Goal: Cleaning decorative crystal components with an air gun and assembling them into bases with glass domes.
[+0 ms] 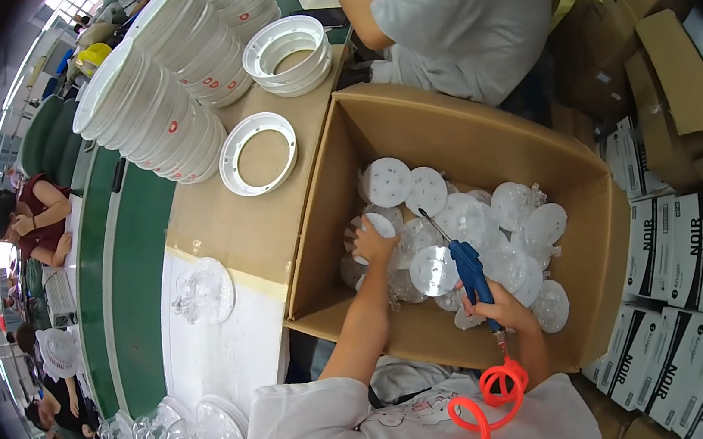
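Note:
Inside a large cardboard box (575,168) lies a heap of round white discs (460,223), several with clear plastic parts attached. My left hand (374,243) is closed around one white disc (381,224) at the heap's left side; its underside is hidden by my fingers. In my right hand (504,304) is a blue powered screwdriver (470,271), its thin dark bit pointing up and left over the discs. A coiled red air hose (502,382) runs from the tool's lower end past my shirt.
Left of the box, a bench holds tall stacks of white rings (151,121), a single ring (258,154) and a clear part on a disc (205,292). More clear parts (194,432) stand at lower left. A co-worker (467,20) sits beyond the box. Printed cartons (676,256) line the right.

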Action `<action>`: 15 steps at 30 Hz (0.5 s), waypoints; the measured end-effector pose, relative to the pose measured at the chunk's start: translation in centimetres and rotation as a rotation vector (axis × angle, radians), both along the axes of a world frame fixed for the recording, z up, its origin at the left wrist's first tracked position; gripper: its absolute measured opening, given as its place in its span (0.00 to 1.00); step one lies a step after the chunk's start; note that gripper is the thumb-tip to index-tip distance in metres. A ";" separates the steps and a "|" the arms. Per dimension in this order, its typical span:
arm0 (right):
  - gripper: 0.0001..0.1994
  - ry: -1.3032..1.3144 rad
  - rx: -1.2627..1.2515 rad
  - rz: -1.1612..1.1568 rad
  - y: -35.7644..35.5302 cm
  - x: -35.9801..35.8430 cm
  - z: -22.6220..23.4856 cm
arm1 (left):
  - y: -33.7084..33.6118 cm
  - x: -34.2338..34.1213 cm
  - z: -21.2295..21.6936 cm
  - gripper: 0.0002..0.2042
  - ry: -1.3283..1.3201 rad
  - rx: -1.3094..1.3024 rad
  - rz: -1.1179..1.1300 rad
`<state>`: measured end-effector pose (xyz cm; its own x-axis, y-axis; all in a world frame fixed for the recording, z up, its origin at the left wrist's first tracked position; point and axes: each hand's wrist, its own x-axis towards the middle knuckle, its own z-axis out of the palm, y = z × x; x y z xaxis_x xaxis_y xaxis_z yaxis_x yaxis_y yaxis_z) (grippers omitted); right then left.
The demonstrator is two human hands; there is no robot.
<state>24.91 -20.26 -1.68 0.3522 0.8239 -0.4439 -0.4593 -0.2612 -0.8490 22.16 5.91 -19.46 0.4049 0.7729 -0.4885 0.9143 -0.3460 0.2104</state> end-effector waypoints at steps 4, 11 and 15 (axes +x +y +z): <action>0.21 0.034 -0.029 -0.022 0.0 0.1 0.4 | 1.0 0.4 2.1 0.53 -0.202 0.036 -0.194; 0.21 0.084 0.081 0.147 -0.5 0.4 1.9 | 1.4 1.6 8.7 0.48 -0.463 -0.010 -0.350; 0.23 0.088 -0.007 0.317 -0.1 0.0 2.1 | 4.5 0.2 8.8 0.44 -0.821 -0.312 -0.203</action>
